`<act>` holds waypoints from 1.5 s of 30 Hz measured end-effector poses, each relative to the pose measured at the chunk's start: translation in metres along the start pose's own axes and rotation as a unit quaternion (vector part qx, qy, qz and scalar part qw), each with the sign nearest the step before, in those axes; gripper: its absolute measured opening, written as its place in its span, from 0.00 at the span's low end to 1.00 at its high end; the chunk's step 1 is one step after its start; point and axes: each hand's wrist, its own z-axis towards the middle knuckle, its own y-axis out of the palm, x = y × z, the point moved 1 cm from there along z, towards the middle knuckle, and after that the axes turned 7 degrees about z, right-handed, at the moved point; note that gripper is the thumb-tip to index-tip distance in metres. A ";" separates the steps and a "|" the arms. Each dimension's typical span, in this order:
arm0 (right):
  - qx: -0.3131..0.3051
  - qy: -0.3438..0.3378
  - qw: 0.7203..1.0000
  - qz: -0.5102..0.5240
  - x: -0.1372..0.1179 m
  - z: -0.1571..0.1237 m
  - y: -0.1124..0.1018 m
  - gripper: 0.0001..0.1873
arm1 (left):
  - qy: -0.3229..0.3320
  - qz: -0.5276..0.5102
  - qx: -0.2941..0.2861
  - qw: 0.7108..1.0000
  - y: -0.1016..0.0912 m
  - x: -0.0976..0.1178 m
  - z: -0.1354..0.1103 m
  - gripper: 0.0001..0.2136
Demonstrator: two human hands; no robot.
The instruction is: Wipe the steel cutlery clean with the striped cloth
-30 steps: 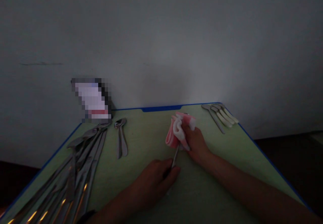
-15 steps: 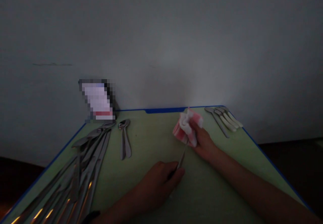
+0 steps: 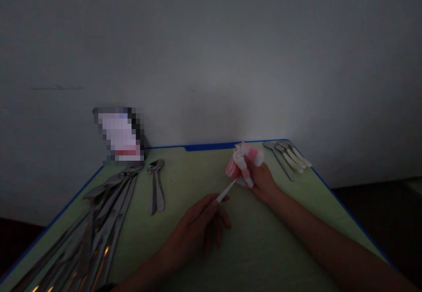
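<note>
My left hand (image 3: 198,228) pinches the white handle of a piece of cutlery (image 3: 226,191) near the middle of the green table (image 3: 184,239). The utensil's far end is buried in a pink and white cloth (image 3: 242,164). My right hand (image 3: 262,180) is closed round that cloth, just beyond the left hand. The utensil's head is hidden inside the cloth.
Several long metal utensils (image 3: 99,221) lie fanned out on the left side. Two spoons (image 3: 155,186) lie beside them. Several white-handled utensils (image 3: 290,156) rest at the far right corner. A blurred-out box (image 3: 120,136) stands at the back left against the wall.
My left hand has shifted its grip to the fingertips and the handle now tilts up more. The cloth in my right hand has turned slightly around the utensil.
</note>
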 end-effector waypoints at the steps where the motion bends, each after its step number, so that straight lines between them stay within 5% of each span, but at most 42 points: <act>1: 0.003 -0.007 1.000 -0.014 -0.001 0.002 -0.002 0.19 | 0.002 -0.013 0.002 1.000 0.000 -0.001 0.001 0.15; 7: 0.071 -0.039 0.996 -0.028 -0.003 0.012 -0.013 0.22 | 0.040 0.093 0.002 0.995 0.002 0.000 -0.005 0.16; 13: 0.182 0.023 0.983 0.002 -0.003 -0.005 0.002 0.23 | 0.044 0.158 0.002 0.986 0.001 0.006 -0.009 0.17; 19: 0.116 0.075 0.990 -0.002 0.009 -0.035 0.023 0.19 | 0.037 0.180 0.029 0.982 0.002 0.004 -0.007 0.18; 24: 0.092 0.070 0.993 -0.010 0.012 -0.027 0.017 0.21 | 0.073 0.240 0.077 0.965 0.004 0.008 -0.008 0.16; 32: 0.099 -0.019 0.994 -0.052 0.002 0.010 -0.007 0.18 | 0.011 0.190 0.039 0.981 0.005 0.005 -0.008 0.19; 39: 0.043 0.081 0.991 0.102 0.003 0.018 -0.010 0.20 | 0.031 0.247 0.025 0.968 0.000 0.008 -0.007 0.19; 45: 0.047 0.065 0.993 0.091 0.001 0.017 -0.008 0.18 | 0.062 0.270 -0.044 0.960 0.000 0.013 -0.014 0.23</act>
